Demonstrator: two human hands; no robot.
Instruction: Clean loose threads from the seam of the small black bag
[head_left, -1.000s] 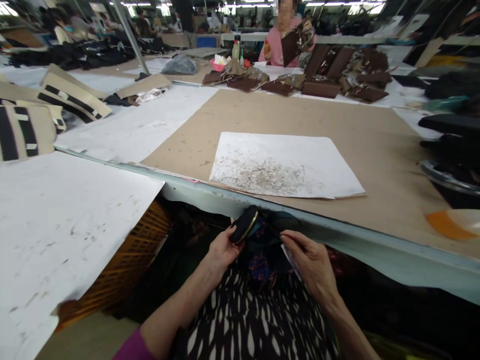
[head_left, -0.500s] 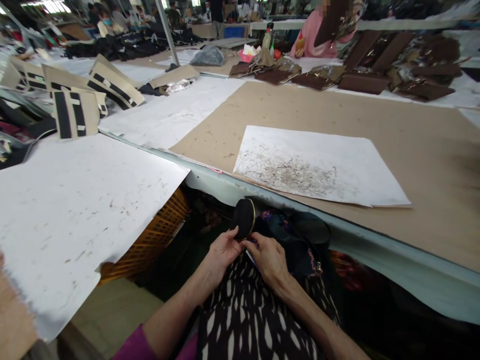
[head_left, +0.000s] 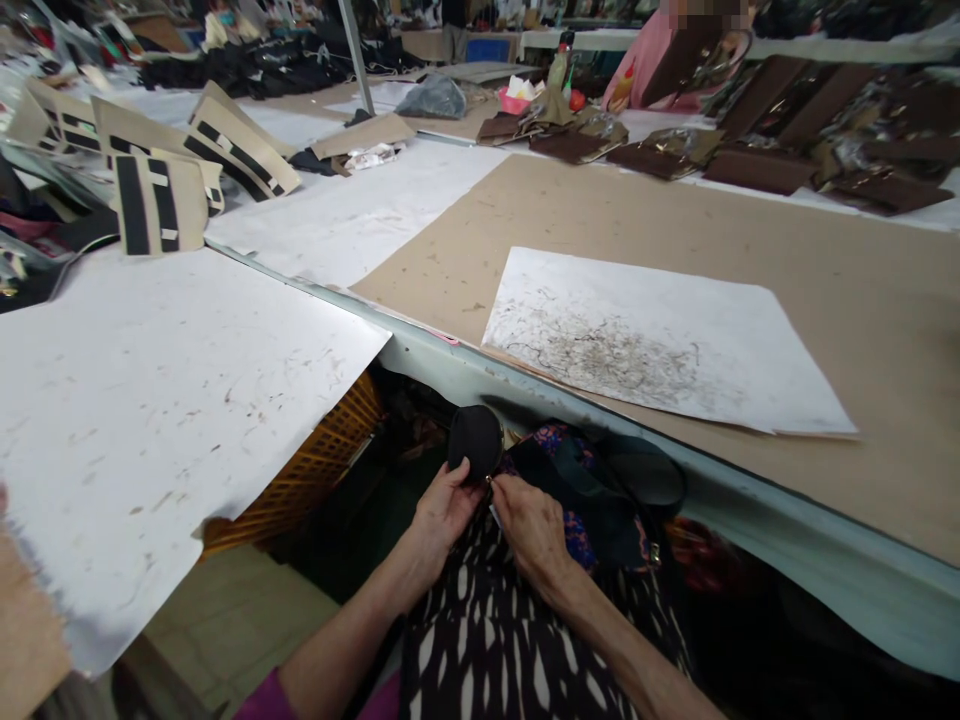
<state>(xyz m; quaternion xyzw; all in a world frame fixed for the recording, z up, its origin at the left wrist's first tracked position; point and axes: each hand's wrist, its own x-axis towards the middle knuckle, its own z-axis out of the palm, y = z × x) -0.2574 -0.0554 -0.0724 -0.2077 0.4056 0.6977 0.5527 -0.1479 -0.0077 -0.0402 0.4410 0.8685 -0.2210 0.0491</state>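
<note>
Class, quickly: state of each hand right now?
Left hand: closed, holding the round black pouch.
Right hand: closed at the pouch's edge; what it pinches is unclear.

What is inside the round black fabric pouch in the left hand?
Only the outside of the black pouch shows, with the left hand holding its lower part and the right hand close by. Any contents are covered from view.

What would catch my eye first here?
Probably the white sheet on the brown table covering, thick with dark squiggles toward its near left. Just below the table edge, a round black pouch sits in the grip of the left hand, the right hand at its lower edge.
</note>
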